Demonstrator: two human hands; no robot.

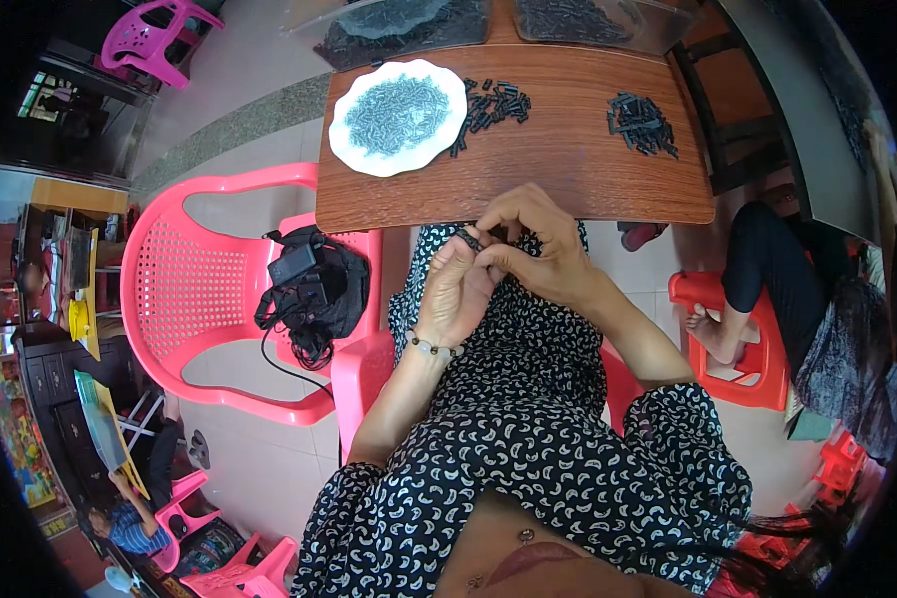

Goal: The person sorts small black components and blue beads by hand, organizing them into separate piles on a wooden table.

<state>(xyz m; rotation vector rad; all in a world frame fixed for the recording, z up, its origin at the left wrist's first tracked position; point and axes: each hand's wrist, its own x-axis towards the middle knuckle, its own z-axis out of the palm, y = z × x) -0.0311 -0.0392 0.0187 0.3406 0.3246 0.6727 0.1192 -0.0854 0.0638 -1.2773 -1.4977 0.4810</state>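
Observation:
My left hand [455, 289] and my right hand [540, 244] meet above my lap, just off the near edge of the brown table [558, 194]. Between the thumb and fingers of the left hand is a small black piece [471, 240]. My right hand's thumb and forefinger are closed beside it; whatever they pinch is too small to make out. On the table, a white wavy-rimmed plate [341, 140] holds many tiny greyish pieces [399, 115]. Short black tube-like pieces [496, 105] lie loose beside the plate. A separate heap of dark pieces [642, 125] sits farther right.
Two clear bins [409, 35] [593, 25] full of dark pieces stand at the table's far edge. On my left, a pink chair [194, 289] bears a black bag with cables [314, 289]. Another person [777, 269] sits close on the right, near a red stool [743, 384].

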